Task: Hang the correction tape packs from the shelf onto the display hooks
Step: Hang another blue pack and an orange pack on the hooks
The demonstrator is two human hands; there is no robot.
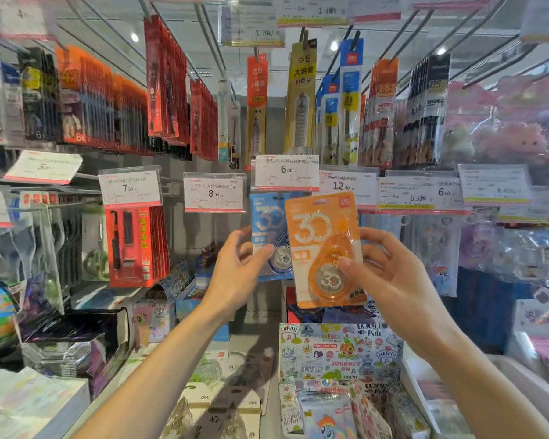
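The hook that carries the blue correction tape pack (264,229) is hidden behind the white price tag marked 6.00 (287,172), so it cannot be seen how the pack hangs there. The right part of this blue pack is covered by the orange correction tape pack (325,248), which is in front of it and overlaps it. The top edge of the orange pack reaches just under the price tag marked 12.90 (349,186), and its hanging hole is hard to make out. The small print on all tags is too blurred to read.

To the left of the blue pack, under the tag marked 8.00 (215,193), there is a free gap before the red packs (133,247). To the right of the orange pack, pale patterned packs (431,248) hang near. Below, near to the person, boxes and a cartoon printed package (339,353) fill the shelf.

The right hand (390,277) holds the orange pack: the thumb lies on the clear blister at the front, and the fingers are curled around the right edge. The left hand (240,267) pinches the lower left edge of the blue pack between thumb and fingers. Both packs are at the centre, between the two hands.
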